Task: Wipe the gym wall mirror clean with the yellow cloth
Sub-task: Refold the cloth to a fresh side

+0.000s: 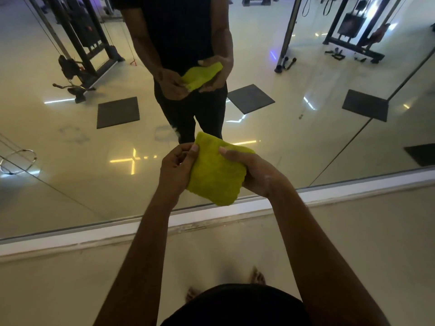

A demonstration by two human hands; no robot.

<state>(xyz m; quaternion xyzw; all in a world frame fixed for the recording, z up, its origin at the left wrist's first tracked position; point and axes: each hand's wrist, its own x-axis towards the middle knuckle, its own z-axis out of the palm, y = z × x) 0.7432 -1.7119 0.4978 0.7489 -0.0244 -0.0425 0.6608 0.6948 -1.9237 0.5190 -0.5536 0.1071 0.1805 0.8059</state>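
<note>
The yellow cloth point(215, 171) was folded into a thick pad and was held between both hands in front of the person's body, above the bottom edge of the wall mirror point(70, 161) and short of the glass; no contact with the mirror surface was seen. The left hand point(176, 165) gripped the cloth's left edge, its fingers curled and the thumb lying up along the fabric. The right hand point(255, 172) gripped the right side, the thumb laid across the top face and the fingers wrapped underneath, out of sight. The mirror stood on a white base strip point(94, 234) at floor level. Faint smudge marks point(73, 135) showed on the glass at lower left. In the reflection, the person in dark clothing held the same cloth at waist height, and dark floor mats point(118, 112) and a black cable machine point(80, 43) appeared behind. A vertical seam point(353, 142) ran between mirror panels at the right. The person's bare feet point(257, 276) showed on the pale floor point(70, 290) below.
</note>
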